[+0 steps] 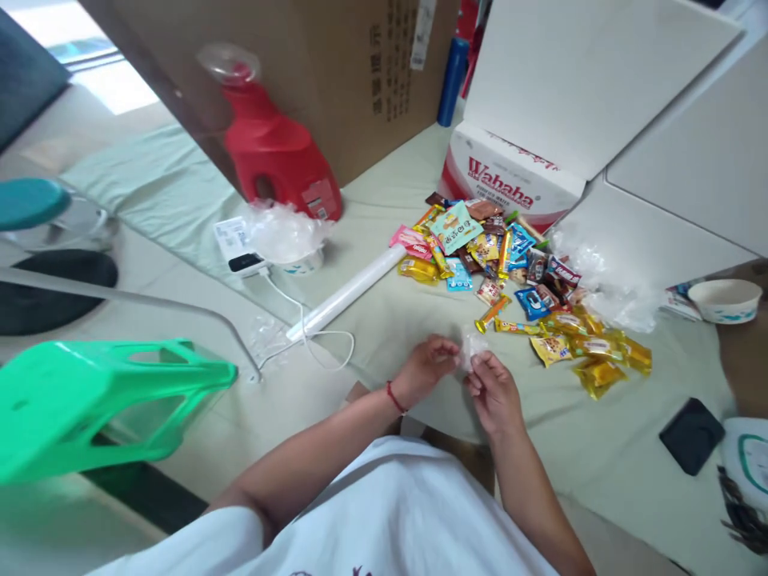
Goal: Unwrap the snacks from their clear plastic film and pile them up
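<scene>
A small piece of clear, crinkled plastic, apparently a thin bag [473, 346], is between my two hands, just above the cloth. My right hand [495, 390] pinches its right side between thumb and fingers. My left hand [427, 370], with a red bracelet at the wrist, has its fingers curled together at the plastic's left edge. Just beyond lies a heap of wrapped snacks [480, 248] in many colours. Several yellow-wrapped snacks [597, 346] lie to the right of my hands. A long white roll [348, 292] lies to the left of the heap.
A red jug [279, 156] stands before a large cardboard box [336, 72]. Crumpled clear bags [285, 232] sit in a bowl with a white cable nearby. More clear plastic [624, 280] lies right of the Wahaha carton [504, 180]. A green stool [108, 400] is at left, a black wallet-like item [692, 436] at right.
</scene>
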The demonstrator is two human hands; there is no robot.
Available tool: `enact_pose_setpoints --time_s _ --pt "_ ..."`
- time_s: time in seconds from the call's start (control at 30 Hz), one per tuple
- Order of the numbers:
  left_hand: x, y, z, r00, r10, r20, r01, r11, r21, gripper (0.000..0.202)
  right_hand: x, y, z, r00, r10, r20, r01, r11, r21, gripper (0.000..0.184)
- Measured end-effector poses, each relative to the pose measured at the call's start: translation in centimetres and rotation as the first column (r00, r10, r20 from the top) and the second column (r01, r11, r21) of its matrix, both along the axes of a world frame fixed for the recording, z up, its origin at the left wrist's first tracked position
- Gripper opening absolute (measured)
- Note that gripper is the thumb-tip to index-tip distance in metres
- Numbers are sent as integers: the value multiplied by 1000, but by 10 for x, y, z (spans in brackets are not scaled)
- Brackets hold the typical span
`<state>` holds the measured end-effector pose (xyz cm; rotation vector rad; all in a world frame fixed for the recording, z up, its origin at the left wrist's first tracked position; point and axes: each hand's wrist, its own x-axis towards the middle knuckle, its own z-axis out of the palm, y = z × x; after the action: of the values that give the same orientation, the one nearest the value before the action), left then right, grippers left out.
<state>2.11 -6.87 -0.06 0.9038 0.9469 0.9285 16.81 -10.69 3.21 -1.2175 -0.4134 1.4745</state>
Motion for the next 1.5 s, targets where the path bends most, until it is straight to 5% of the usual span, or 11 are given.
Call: enact_pose_setpoints --time_s 0.33,0.53,0.77,0.9,1.03,1.1,1.2,1.27,1.33,1.4,1.5 --pt "-30 -1 3 995 -44 84 46 999 -14 46 30 2 13 998 12 -65 -13 1000 -4 47" --pt "-15 -8 13 983 56 -173 -2 955 298 40 17 -3 11 996 84 29 -84 996 -8 45" --pt "4 -3 5 991 30 128 -36 999 41 36 20 -6 2 886 132 445 -196 975 102 44" --pt "0 0 1 942 170 288 -126 978 -166 36 39 -6 -10 941 29 338 -52 997 61 36" --pt "-3 0 -1 880 203 430 -50 939 -340 41 58 -12 -25 965 16 262 -10 1000 -21 42" --pt "-4 0 -2 864 197 462 -21 933 -358 42 66 -17 -28 901 -63 429 67 998 6 42" --pt "-3 -1 -2 883 178 435 -21 940 -341 44 73 -19 -21 627 -260 734 94 961 260 45" --pt "0 -2 -1 909 137 393 -10 951 -309 47 72 -16 -11 463 -242 853 -139 930 339 56" --pt "4 -3 0 936 111 333 -19 963 -268 49 66 -10 -3 415 -118 902 -380 879 290 48" --pt "5 -3 1 964 119 236 -73 978 -196 47 58 -5 1 513 45 857 -450 864 224 30" --pt "0 2 5 992 100 76 -97 994 -47 39 50 -2 3 785 233 575 -343 935 89 34"
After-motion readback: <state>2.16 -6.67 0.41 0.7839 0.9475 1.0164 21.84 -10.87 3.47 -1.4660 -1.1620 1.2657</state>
